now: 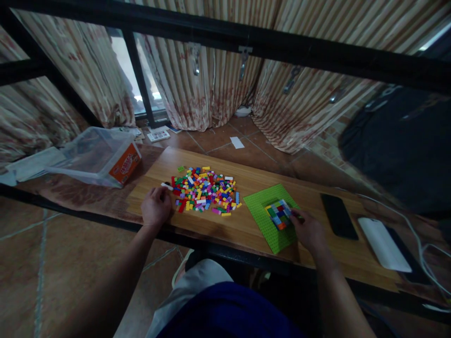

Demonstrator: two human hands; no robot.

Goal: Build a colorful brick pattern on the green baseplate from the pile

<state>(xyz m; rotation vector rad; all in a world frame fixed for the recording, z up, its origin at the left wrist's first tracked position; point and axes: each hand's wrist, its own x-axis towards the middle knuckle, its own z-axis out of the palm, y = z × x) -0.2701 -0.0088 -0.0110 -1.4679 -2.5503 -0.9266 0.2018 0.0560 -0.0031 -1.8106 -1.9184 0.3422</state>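
Observation:
A heap of small coloured bricks [206, 190] lies on the wooden board [243, 225]. To its right sits a green baseplate [262, 220] with a small patch of mixed bricks [279, 214] pressed onto it. My left hand [156, 205] rests curled on the board at the heap's left edge, fingers closed; what it holds, if anything, is hidden. My right hand [308, 230] is on the baseplate's right side, its fingertips pinched against the edge of the brick patch.
A clear plastic tub [97, 157] with an orange label lies tipped at the left. A black phone [338, 215] and a white flat device [383, 244] with cables lie on the right. Curtains and a black frame stand behind. My knees are below the board.

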